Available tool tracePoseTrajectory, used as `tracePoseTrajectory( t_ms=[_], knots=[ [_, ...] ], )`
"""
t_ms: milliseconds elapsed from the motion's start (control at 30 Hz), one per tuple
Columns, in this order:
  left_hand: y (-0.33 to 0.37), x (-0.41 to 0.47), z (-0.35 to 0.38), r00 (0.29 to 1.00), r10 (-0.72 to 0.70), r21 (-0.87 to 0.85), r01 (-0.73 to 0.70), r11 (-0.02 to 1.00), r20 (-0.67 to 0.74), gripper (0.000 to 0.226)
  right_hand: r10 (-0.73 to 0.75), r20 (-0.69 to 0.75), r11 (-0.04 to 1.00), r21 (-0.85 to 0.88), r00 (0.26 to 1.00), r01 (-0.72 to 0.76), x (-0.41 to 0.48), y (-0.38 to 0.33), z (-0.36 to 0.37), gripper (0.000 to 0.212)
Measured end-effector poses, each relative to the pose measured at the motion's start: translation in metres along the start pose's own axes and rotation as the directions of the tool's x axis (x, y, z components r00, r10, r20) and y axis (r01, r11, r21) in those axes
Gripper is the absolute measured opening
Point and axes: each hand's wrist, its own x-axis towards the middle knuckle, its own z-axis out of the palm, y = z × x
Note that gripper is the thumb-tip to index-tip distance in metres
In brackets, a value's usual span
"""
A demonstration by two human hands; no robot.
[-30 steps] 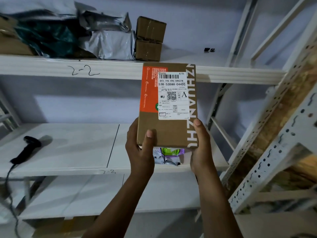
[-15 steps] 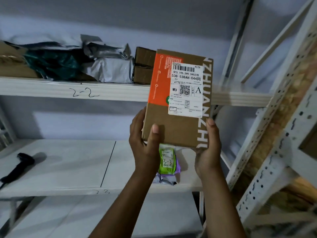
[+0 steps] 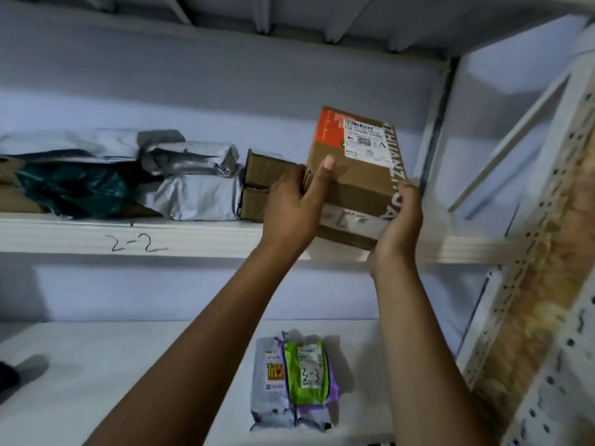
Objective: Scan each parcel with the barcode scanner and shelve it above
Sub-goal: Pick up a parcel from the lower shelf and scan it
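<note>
Box [image 3: 354,181] was tilted at the front edge of the upper shelf [image 3: 80,235] marked 2-2, label face up, far end over the shelf; couldn't tell if it touched the shelf. Left hand [image 3: 293,210] gripped its left side, thumb on top. Right hand [image 3: 397,226] gripped the near right corner. Two small brown boxes [image 3: 257,185] sat just left of it, with grey mailers [image 3: 199,188] beyond. Two packets [image 3: 296,378] lay on the lower shelf [image 3: 96,397].

The light is dim and bluish. The right side is smeared with blur. Straight bars bend near the edges. Soft shadows sit behind things.
</note>
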Motion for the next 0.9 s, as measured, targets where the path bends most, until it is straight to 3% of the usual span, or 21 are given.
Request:
tracePoseTrajectory(
  t_ms=[100, 233, 333, 400, 500, 567, 733, 900],
  knots=[
    [-0.007, 0.036, -0.007, 0.979, 0.206, 0.23, -0.2, 0.952, -0.003, 0.067, 0.019, -0.061, 0.999, 0.038, 0.998, -0.016, 0.027, -0.002, 0.01, 0.031],
    [-0.027, 0.083, -0.029, 0.883, 0.467, 0.583, -0.358, 0.73, -0.043, 0.04, 0.041, -0.117, 0.999, -0.016, 0.992, -0.043, 0.066, -0.002, 0.015, 0.03],
    [-0.039, 0.099, -0.037, 0.898, 0.427, 0.736, -0.359, 0.574, 0.105, 0.056, 0.082, -0.084, 0.972, -0.212, 0.993, -0.098, 0.083, 0.009, 0.021, 0.038],
    [-0.05, 0.099, -0.038, 0.914, 0.392, 0.8, -0.311, 0.512, 0.104, 0.058, 0.06, -0.013, 0.906, -0.42, 0.998, -0.06, 0.089, 0.016, 0.027, 0.046],
    [-0.066, 0.093, -0.037, 0.91, 0.415, 0.819, -0.244, 0.519, 0.008, 0.038, 0.077, 0.046, 0.777, -0.629, 0.996, -0.032, 0.084, 0.013, 0.037, 0.057],
    [-0.075, 0.091, -0.036, 0.881, 0.472, 0.802, -0.253, 0.54, -0.04, 0.03, 0.064, 0.022, 0.713, -0.7, 0.998, -0.031, 0.08, 0.015, 0.041, 0.049],
    [-0.083, 0.089, -0.033, 0.835, 0.533, 0.755, -0.263, 0.601, -0.134, 0.028, 0.045, 0.035, 0.815, -0.579, 0.998, -0.016, 0.08, 0.037, 0.047, 0.042],
    [-0.083, 0.087, -0.032, 0.831, 0.53, 0.713, -0.268, 0.648, -0.169, 0.026, 0.035, 0.056, 0.836, -0.549, 0.998, 0.001, 0.089, 0.042, 0.044, 0.039]
  ],
)
